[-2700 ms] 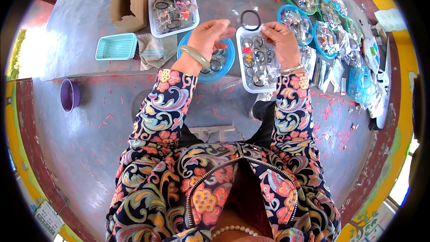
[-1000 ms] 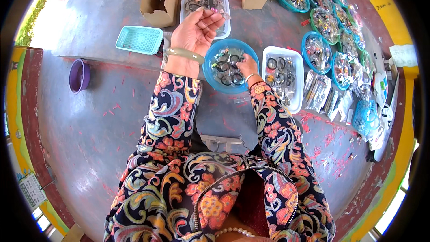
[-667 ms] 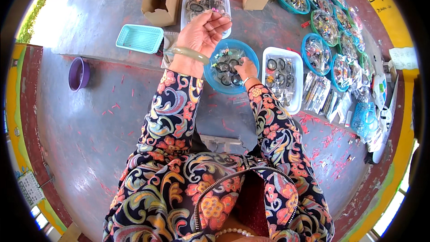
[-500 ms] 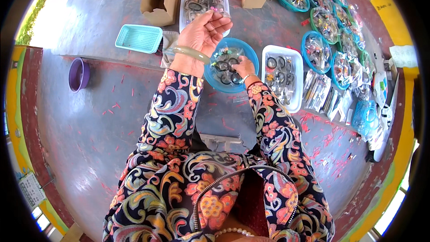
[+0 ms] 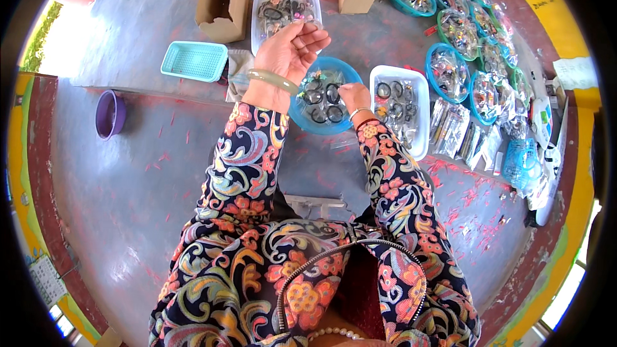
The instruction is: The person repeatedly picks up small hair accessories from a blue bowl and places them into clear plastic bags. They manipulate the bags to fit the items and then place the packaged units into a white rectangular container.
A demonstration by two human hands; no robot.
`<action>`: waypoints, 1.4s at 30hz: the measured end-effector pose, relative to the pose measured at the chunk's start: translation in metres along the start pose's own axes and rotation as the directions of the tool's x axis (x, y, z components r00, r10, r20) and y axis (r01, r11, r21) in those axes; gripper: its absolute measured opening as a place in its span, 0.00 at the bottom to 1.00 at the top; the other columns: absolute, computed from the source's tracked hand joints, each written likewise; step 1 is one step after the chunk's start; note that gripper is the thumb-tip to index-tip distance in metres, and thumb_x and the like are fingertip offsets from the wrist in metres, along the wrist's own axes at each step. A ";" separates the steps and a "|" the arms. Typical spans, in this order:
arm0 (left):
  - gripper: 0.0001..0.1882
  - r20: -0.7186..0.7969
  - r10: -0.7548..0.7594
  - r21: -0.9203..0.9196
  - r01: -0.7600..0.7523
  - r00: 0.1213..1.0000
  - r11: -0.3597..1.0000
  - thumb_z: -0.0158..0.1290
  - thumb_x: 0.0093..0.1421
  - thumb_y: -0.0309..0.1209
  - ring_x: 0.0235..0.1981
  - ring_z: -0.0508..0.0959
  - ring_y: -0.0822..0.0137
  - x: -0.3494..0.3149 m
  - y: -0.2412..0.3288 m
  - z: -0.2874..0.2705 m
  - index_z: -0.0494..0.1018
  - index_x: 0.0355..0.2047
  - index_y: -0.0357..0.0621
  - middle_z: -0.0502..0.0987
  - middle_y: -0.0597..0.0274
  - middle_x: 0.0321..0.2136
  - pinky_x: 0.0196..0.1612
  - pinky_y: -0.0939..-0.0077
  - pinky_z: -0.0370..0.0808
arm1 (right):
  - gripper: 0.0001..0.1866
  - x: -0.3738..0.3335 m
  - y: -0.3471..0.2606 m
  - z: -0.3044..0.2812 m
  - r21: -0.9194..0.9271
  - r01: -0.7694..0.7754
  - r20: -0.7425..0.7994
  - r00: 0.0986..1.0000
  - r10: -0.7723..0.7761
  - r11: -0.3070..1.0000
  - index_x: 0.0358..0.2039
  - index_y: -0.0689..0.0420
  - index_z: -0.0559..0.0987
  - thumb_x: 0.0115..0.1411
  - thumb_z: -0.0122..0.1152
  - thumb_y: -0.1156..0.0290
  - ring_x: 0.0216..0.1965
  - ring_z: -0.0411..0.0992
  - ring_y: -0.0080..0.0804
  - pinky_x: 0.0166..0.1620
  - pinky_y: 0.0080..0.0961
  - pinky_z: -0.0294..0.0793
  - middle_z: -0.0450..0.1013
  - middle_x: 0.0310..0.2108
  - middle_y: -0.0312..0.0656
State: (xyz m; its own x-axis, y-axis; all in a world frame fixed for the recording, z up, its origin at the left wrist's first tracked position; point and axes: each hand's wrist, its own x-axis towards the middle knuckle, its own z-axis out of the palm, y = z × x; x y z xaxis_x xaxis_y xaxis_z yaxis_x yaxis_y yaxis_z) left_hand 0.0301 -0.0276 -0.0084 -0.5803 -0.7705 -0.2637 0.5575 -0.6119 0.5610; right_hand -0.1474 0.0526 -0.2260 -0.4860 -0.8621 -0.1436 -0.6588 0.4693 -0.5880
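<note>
Hands apart, we note: right hand [image 5: 355,96] nearer, fingertips seemingly pinching a black ring [image 5: 328,94] just left of it, mid-frame, over the blue basin [image 5: 348,71]; left hand [image 5: 292,51], upper centre, half-curled, its hold we cannot tell.

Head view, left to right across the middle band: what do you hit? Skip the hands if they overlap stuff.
Purple tub → mint basket → greyish cloth → blue basin → white tray → flat clear packets → blue openwork basket. Both hands overlap the basin's span, so left out.
</note>
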 end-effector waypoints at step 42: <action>0.08 0.038 -0.186 0.466 0.147 0.982 0.873 0.52 0.54 0.27 0.25 0.73 0.74 -0.006 -0.061 0.029 0.68 0.32 0.37 0.73 0.62 0.29 0.24 0.84 0.72 | 0.05 -0.077 -0.079 -0.185 0.941 -0.164 0.187 0.981 -0.051 0.296 0.27 0.59 0.75 0.50 0.60 0.72 0.16 0.58 0.14 0.20 0.11 0.53 0.65 0.16 0.28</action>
State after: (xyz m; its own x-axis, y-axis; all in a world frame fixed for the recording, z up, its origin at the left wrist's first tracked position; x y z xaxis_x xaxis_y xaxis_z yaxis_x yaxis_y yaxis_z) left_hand -0.0179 0.0202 -0.0181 -0.6958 -0.6360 -0.3336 0.1246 -0.5644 0.8160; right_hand -0.1639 0.1168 -0.0209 -0.3353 -0.9056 -0.2599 0.4253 0.1006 -0.8994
